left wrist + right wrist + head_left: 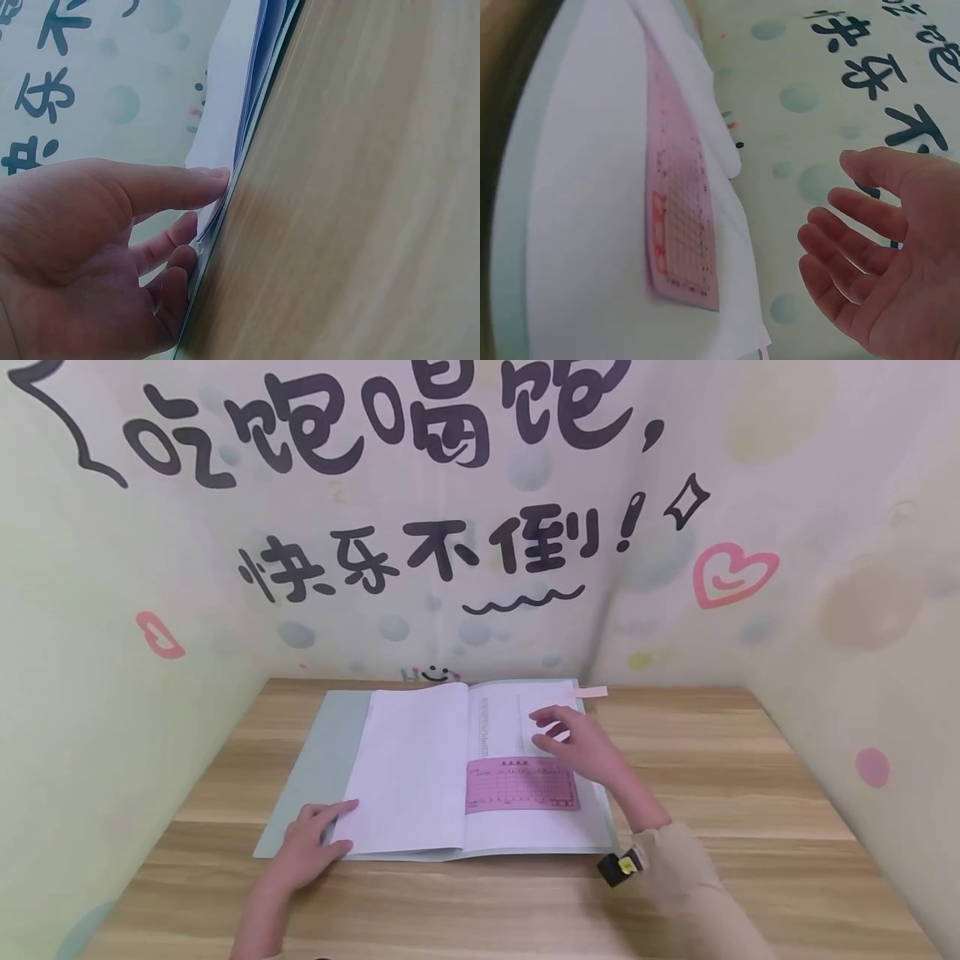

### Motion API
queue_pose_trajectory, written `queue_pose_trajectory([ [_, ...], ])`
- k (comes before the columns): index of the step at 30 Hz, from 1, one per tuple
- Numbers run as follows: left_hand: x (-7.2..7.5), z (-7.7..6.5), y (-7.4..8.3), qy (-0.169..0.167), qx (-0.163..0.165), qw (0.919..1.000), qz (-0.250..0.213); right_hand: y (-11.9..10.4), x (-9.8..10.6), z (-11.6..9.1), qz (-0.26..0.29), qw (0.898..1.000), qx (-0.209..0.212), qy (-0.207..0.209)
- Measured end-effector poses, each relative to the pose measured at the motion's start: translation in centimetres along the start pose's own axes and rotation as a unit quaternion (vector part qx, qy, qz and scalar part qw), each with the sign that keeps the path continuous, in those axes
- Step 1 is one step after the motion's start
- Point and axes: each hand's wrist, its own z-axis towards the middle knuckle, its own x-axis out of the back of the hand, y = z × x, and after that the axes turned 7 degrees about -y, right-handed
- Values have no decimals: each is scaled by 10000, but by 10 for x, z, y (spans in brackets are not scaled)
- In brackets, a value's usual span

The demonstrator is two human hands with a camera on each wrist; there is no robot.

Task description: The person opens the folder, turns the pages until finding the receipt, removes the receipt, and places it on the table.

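A light blue folder [318, 768] lies open on the table, with white pages inside. The left page [408, 768] is blank. On the right page [540, 831] lies a pink printed form slip [521, 785] with a ruled grid; columns of small print show above it. My left hand [307, 843] rests at the lower left corner of the left page. Its thumb [187, 186] lies on the page edge in the left wrist view, with the other fingers loosely bent beside it. Above the right page hovers my right hand [581, 747], fingers relaxed and holding nothing.
A pink paper tab [591, 692] sticks out past the folder's top right edge. The wood-grain table [712, 760] meets a printed wall [435, 635] just behind the folder. A small black device [618, 867] sits at my right wrist.
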Motion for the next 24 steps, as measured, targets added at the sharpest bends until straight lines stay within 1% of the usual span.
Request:
queue_pose_trajectory([
  [3, 0, 0, -1, 19, -17, 10000, 16, 5, 1, -6, -183, 9995, 30, -274],
  [6, -2, 1, -1, 10, -23, 10000, 3, 12, 1, -14, -306, 9988, 43, -378],
  [9, -3, 2, -1, -10, -7, 10000, 13, 21, 0, -24, -368, 9984, -183, -390],
  [15, -2, 1, -1, 49, -68, 10000, 29, 39, -8, -41, -94, 9958, -892, -173],
  [20, -1, 0, -2, 46, -41, 10000, 65, 53, -16, -49, 71, 9943, -1060, -119],
  [24, -2, 0, -2, 40, -41, 10000, 66, 60, -23, -51, 209, 9933, -1114, -234],
])
